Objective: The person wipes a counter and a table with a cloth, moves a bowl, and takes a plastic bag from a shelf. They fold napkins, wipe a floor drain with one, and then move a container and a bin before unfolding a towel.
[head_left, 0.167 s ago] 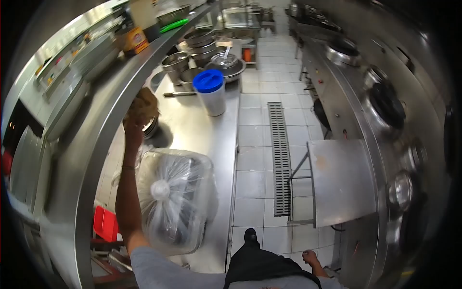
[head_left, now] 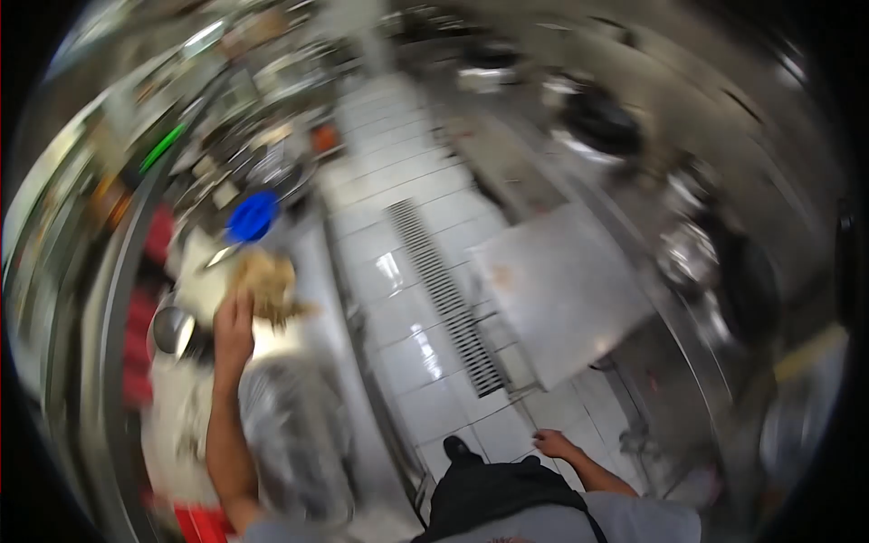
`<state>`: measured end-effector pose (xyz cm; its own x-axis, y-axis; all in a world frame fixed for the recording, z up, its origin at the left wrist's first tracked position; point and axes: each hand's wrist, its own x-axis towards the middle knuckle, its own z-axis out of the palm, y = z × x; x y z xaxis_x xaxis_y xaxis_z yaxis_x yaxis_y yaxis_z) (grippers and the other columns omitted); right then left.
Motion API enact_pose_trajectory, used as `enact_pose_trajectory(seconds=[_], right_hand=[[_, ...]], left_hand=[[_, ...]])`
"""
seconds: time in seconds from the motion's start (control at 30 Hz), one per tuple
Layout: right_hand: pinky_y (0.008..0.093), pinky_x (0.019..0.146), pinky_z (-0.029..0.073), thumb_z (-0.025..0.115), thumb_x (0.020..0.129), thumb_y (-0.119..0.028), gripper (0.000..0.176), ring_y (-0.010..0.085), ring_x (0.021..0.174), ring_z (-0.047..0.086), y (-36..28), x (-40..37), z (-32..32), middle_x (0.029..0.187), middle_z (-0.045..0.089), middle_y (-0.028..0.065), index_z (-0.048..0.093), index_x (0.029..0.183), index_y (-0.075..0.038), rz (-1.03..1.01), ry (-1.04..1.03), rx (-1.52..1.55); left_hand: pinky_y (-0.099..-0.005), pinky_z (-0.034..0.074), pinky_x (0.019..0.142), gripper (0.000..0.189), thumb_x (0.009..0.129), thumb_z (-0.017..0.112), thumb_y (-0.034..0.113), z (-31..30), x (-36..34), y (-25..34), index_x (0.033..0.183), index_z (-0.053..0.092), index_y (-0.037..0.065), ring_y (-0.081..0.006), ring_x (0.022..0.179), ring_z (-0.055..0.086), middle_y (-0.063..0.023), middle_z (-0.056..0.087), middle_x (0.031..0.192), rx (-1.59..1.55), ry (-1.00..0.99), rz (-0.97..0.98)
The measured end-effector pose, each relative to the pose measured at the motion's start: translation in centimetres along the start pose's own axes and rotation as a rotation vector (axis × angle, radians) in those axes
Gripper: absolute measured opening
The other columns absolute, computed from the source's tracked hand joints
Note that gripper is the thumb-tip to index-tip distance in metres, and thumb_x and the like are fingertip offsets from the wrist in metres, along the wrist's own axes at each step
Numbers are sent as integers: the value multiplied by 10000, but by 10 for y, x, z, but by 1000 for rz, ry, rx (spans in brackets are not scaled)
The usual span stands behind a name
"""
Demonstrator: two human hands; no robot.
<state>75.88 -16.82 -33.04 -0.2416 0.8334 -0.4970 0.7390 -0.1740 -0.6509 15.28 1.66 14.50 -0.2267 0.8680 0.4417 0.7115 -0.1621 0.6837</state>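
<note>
My left hand (head_left: 233, 328) is closed on a crumpled brown cloth (head_left: 262, 282) above the steel worktop. A round metal pot (head_left: 174, 331) stands just left of that hand. Nearer to me, a container wrapped in clear plastic (head_left: 294, 434) lies beside my left forearm. Beyond the cloth is a container with a blue lid (head_left: 253, 217); its body is blurred. Low at my right side hangs my right hand (head_left: 554, 443), its fingers loosely curled, with nothing visible in them.
A steel side table (head_left: 561, 290) juts out from the cooking line on the right. Along the white tiled floor (head_left: 389, 339) runs a drain grate (head_left: 444, 299). Pots and pans (head_left: 272, 163) crowd the worktop's far end. A metal shelf (head_left: 109, 308) runs along the left.
My left hand has lifted the brown cloth away from beside the metal pot and moved it right. The whole view has swung and blurred; my right hand still hangs at my side.
</note>
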Motion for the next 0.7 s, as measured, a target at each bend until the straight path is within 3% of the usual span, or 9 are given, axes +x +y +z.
enact_pose_trajectory(seconds=[0.07,0.13,0.17,0.3,0.37,0.43,0.5,0.6,0.7], right_hand=[[375,894,532,637,931,-273,362,291,1052,676,-56,-26,-16,1123,706,166,652,1202,-34,-62,-18,155],[349,878,534,620,974,-300,366,228,1014,675,-97,-41,-25,1134,702,136,636,1233,-42,-209,86,315],[352,882,532,667,956,-268,426,203,1043,655,-127,-69,-59,1215,663,121,582,1304,-37,-133,33,414],[367,908,527,748,899,-228,617,205,1131,607,-163,-156,-102,1318,592,132,472,1423,-53,-228,528,663],[374,929,526,786,866,-237,722,237,1219,564,-154,-184,-114,1346,568,154,421,1467,-73,-365,859,665],[352,920,523,788,861,-206,686,201,1135,600,-131,-209,-139,1268,608,131,460,1445,-57,-328,727,616],[324,921,514,725,881,-122,483,172,1039,638,-70,-227,-131,1112,677,122,578,1330,-17,-252,671,574],[286,873,514,587,886,-26,325,130,956,649,-40,-307,-132,1035,707,105,631,1204,24,-42,821,616],[304,781,518,570,860,-7,255,159,868,653,5,-367,-113,944,692,110,651,1102,0,-46,1082,831]], left_hand=[[-335,404,558,382,1023,537,212,56,-5,23,729,591,-26,-121,594,461,-43,503,601,-17,-314,124],[-315,408,535,278,963,630,156,114,-26,60,755,652,-27,-125,572,497,-58,551,589,-179,-619,37],[-309,413,540,264,946,655,192,146,-44,86,777,690,-8,-121,592,508,-44,576,621,-157,-716,207],[-279,469,679,512,920,675,486,249,-119,176,944,731,-22,-116,792,574,-37,639,823,-337,-1379,-21],[-260,365,494,468,926,658,462,285,-168,239,1032,737,13,-60,572,437,39,576,715,-389,-1552,-99],[-244,497,715,498,914,708,426,333,-212,271,1146,701,-14,-98,825,605,-45,700,974,-304,-1829,-62],[-234,505,715,426,904,739,336,374,-255,292,1156,699,-5,-89,806,613,-36,708,965,-498,-1917,-109],[-236,537,728,336,874,780,158,399,-321,345,1136,689,-30,-92,817,653,-29,725,953,-725,-2014,-243],[-253,537,707,343,862,799,202,424,-366,385,1073,683,-41,-88,806,643,-35,718,934,-377,-2067,9]])
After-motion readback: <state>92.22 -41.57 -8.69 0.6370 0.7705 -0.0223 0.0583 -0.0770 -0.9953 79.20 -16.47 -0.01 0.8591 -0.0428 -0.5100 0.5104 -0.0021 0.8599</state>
